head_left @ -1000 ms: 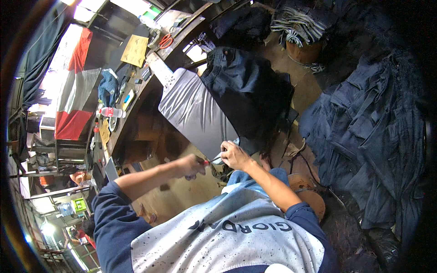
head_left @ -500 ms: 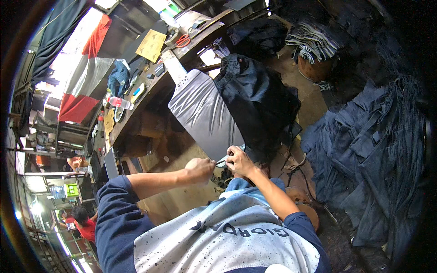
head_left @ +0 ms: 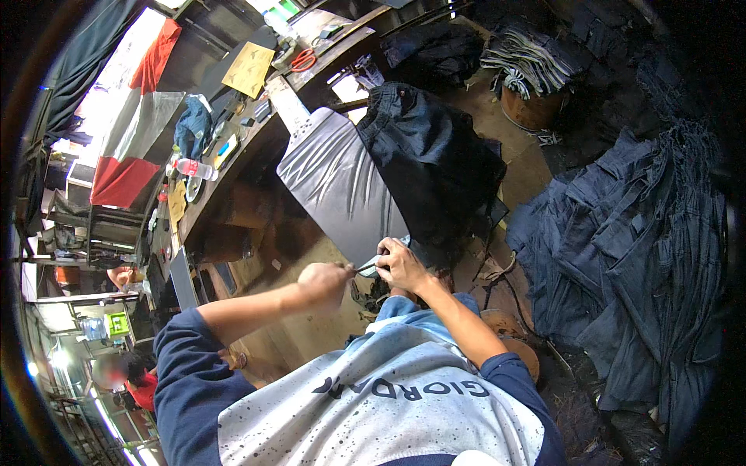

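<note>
My left hand (head_left: 325, 284) is closed in a fist, slightly blurred, around one end of a thin dark strip or tool I cannot make out. My right hand (head_left: 401, 266) has its fingers pinched at the other end, close to a small pale piece (head_left: 368, 267) by my lap. Both hands meet at the near end of a grey cloth-covered board (head_left: 334, 186), whose cover is wrinkled toward the far end. Black trousers (head_left: 435, 155) with a gathered waistband lie along the board's right side.
A long workbench (head_left: 233, 159) curves along the left, bearing red-handled scissors (head_left: 303, 60), a bottle (head_left: 196, 169) and yellow card (head_left: 249, 68). Dark garments (head_left: 622, 256) are heaped at right. A tied cloth stack (head_left: 528, 62) sits on a round brown stool (head_left: 531, 113). Another person (head_left: 142, 386) is at far left.
My left hand has drawn slightly left, widening the gap to my right hand. The right hand keeps its pinch. The whole view has shifted a little.
</note>
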The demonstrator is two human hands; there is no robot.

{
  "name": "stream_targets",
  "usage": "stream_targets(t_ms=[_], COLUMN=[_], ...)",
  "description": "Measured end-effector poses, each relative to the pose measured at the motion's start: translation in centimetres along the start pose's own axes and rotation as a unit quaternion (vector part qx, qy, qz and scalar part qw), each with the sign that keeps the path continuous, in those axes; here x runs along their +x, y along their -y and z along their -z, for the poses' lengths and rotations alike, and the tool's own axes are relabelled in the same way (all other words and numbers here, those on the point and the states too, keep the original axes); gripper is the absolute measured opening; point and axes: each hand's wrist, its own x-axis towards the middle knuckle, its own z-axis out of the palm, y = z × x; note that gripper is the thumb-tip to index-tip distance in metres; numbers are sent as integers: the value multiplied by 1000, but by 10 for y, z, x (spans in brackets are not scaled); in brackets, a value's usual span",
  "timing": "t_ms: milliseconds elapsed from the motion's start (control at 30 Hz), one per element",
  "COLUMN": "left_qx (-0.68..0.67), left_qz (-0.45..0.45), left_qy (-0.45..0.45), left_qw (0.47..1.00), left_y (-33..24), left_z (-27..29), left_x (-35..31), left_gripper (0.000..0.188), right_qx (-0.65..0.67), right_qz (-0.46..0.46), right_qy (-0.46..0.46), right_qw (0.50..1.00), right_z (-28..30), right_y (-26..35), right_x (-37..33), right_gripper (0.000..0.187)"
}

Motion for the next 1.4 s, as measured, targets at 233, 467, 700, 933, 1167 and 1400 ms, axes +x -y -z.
stream_targets(t_ms=[233, 467, 700, 933, 1167, 1400], left_qx=[-211, -95, -61, -471, 29, -466], left_qz=[51, -5, -8, 182, -1, 176], left_qy=[18, -33, 4, 150, -71, 156], left_qw=[976, 995, 998, 850, 997, 853], left_y=[10, 7, 2, 31, -12, 34], left_z=[4, 11, 9, 19, -7, 26], left_x=[9, 6, 16, 8, 9, 8], left_gripper=[34, 38, 34, 30, 38, 37], right_qx=[-18, 0, -37, -89, 58, 88], right_qz=[-16, 4, 1, -55, -408, -391], right_qy=[-4, -13, -30, -167, -90, -62], right_qw=[1000, 1000, 999, 980, 907, 914], right_z=[-2, -1, -3, 2, -18, -25], right_y=[1, 0, 6, 14, -13, -29], right_x=[-1, -5, -10, -16, -19, -26], right_gripper=[10, 10, 12, 70, 112, 82])
